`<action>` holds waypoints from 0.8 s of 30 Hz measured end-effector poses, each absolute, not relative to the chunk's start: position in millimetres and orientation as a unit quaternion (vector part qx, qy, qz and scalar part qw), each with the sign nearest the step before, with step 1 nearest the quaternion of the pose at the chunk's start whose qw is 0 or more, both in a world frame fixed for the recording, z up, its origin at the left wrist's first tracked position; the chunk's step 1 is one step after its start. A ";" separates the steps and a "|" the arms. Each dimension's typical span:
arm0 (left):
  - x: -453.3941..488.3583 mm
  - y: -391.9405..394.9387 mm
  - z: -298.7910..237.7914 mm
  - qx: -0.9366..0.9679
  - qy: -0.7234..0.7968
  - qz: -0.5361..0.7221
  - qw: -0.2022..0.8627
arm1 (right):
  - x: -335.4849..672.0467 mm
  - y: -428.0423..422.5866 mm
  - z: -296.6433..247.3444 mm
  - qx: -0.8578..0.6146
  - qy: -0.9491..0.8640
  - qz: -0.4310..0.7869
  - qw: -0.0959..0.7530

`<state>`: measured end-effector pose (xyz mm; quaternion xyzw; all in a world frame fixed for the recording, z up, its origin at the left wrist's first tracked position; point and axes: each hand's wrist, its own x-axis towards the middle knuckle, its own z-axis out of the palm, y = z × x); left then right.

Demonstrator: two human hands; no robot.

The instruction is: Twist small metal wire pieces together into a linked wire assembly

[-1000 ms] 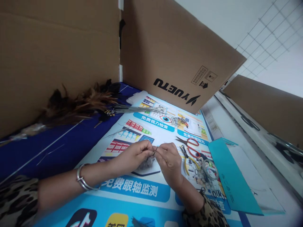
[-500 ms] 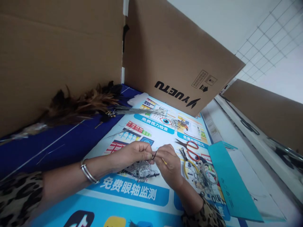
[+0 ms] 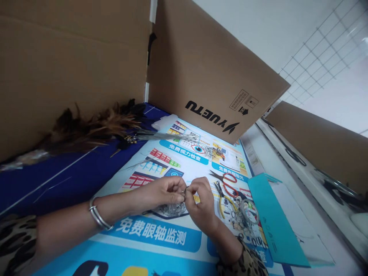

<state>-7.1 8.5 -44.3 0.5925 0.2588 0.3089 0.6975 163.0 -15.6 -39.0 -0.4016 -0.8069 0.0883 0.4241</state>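
Note:
My left hand [image 3: 169,191] and my right hand [image 3: 201,201] meet over the printed sheet, fingers pinched closed. A short thin black strand [image 3: 186,189] shows at the right hand's fingertips. What my left fingertips pinch is tiny and mostly hidden; a glint of something silvery shows there. Just below lies a tangled heap of thin clear and silvery pieces [image 3: 171,209], partly covered by my hands. To the right are red-handled scissors [image 3: 230,184] and yellow-handled pliers [image 3: 224,203], both lying on the sheet.
Beside the pliers lie coiled wire [image 3: 250,211] and black rings [image 3: 258,241]. A turquoise box [image 3: 280,222] stands farther right. Straight metal wires [image 3: 166,135] lie at the back, brown feathers [image 3: 97,124] at the left. Cardboard panels [image 3: 207,69] wall off the back and left.
My right fingers have curled into a rounder pinch at the left fingertips. Less of the black strand shows between the hands. The view has shifted slightly.

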 end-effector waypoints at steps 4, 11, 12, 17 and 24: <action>-8.1 10.5 -41.7 0.679 0.300 0.287 0.605 | 166.2 -14.6 -26.1 -0.443 -0.774 0.137 0.431; -8.3 2.6 -32.9 0.803 0.390 0.257 0.371 | 184.0 -22.0 8.6 -0.476 -0.692 0.305 0.449; -7.3 0.8 -33.2 0.808 0.390 0.255 0.360 | 181.6 -25.2 10.7 -0.472 -0.682 0.329 0.452; -1.0 -4.5 -41.0 0.801 0.359 0.279 0.391 | 142.3 -37.5 0.3 -0.410 -0.581 0.558 0.427; -3.6 -2.6 -39.1 0.758 0.361 0.322 0.438 | 129.0 -30.4 27.1 -0.353 -0.529 0.637 0.435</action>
